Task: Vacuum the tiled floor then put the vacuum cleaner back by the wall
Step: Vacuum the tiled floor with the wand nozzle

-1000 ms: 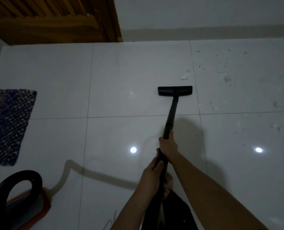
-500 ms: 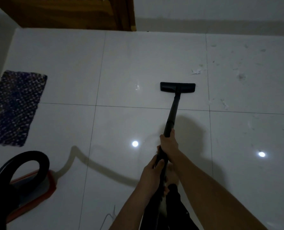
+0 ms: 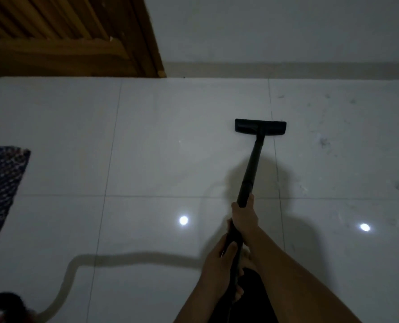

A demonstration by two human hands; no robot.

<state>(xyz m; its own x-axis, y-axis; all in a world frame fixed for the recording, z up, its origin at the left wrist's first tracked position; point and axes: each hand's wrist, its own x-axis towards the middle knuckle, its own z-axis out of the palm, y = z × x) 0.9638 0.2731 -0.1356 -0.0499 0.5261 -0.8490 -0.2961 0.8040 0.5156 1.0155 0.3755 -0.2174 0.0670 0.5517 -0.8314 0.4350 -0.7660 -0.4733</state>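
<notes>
Most of the frame is being taken up by the pale, glossy tiled floor (image 3: 147, 159), which is being bounded along the top by the wall (image 3: 287, 26) and its skirting (image 3: 287, 69). The upper left corner is being filled by a slatted wooden door (image 3: 65, 43). At the left edge a dark patterned mat (image 3: 0, 194) is being cut off by the frame. In the lower left corner the vacuum cleaner body (image 3: 2, 299) is being shown only as a blurred dark shape. From it a pale hose (image 3: 128, 258) is being trailed across the floor toward lower centre and is being lost from view at the left wrist.

The black wand (image 3: 252, 164) is being held at a slant from lower centre up to the right of centre. Its floor head (image 3: 260, 127) is being laid flat on the tiles across a grout line, well short of the wall. Both grips are being closed on the wand. The right hand (image 3: 244, 217) is being wrapped round it higher up, just below a collar on the tube, and the left hand (image 3: 219, 264) is being wrapped round it lower, nearer the body. The floor head is being kept well ahead of both grips, up the frame, at the wand's far end. Specks of debris (image 3: 324, 143) are being shown on the tiles right of the floor head, and two light reflections (image 3: 183, 220) are being thrown off the floor on either side of the right hand.
</notes>
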